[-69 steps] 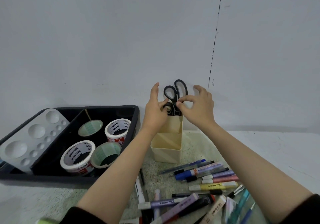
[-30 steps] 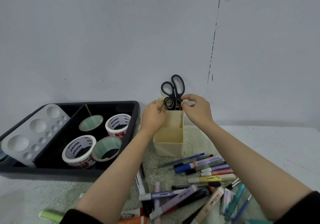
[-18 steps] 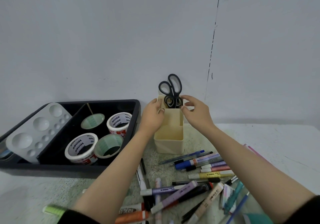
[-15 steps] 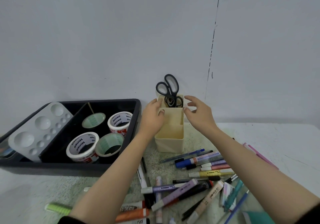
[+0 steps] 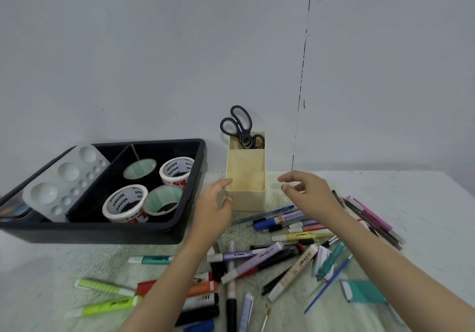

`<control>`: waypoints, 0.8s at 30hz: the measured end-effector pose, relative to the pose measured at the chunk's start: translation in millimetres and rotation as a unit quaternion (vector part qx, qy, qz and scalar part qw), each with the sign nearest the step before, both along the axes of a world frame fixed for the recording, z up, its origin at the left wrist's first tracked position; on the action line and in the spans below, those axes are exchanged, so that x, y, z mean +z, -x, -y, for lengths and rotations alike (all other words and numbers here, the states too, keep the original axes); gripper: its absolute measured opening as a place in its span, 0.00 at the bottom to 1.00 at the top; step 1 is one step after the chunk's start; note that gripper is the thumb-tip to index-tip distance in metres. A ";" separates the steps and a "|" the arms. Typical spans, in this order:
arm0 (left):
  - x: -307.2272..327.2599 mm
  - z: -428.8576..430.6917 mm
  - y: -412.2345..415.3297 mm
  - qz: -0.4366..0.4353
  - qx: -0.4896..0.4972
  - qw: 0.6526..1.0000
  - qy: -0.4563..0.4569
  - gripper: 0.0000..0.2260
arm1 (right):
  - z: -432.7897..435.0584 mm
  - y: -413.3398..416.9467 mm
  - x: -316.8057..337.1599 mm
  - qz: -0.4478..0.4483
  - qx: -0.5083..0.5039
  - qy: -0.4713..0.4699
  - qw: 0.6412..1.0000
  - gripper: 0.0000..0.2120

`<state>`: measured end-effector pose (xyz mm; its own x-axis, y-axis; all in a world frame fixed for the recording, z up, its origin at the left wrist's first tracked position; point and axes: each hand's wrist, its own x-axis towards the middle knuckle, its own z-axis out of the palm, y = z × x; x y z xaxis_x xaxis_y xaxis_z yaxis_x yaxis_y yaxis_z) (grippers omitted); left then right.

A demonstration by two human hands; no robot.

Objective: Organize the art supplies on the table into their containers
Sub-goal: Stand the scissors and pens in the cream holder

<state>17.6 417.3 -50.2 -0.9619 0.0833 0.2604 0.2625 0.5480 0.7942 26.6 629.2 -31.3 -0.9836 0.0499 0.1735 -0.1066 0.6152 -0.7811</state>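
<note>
Stored upright in rear compartment of cream holder [image 5: 246, 199]: black scissors [image 5: 236, 125]. Flanking holder, fingers relaxed, holding nothing: left hand [image 5: 214, 204], right hand [image 5: 307, 193]. Left of holder: black tray [image 5: 102, 234] containing tape rolls [image 5: 125, 203], palette [image 5: 64, 177]. In front: scattered pens [image 5: 277, 254].

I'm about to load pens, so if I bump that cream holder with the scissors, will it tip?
Probably light and easily shoved: the cream holder looks like thin plastic, front compartments empty. Possibly top-heavy, since the large scissors stand well above its rim at the back. Flat-bottomed, so likely slides, not rolls.
</note>
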 end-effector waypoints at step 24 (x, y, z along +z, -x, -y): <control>-27.4 -0.2 -87.6 -0.033 -0.038 0.999 0.004 0.18 | -38.1 -134.4 -36.6 0.032 0.231 -0.297 0.926 0.04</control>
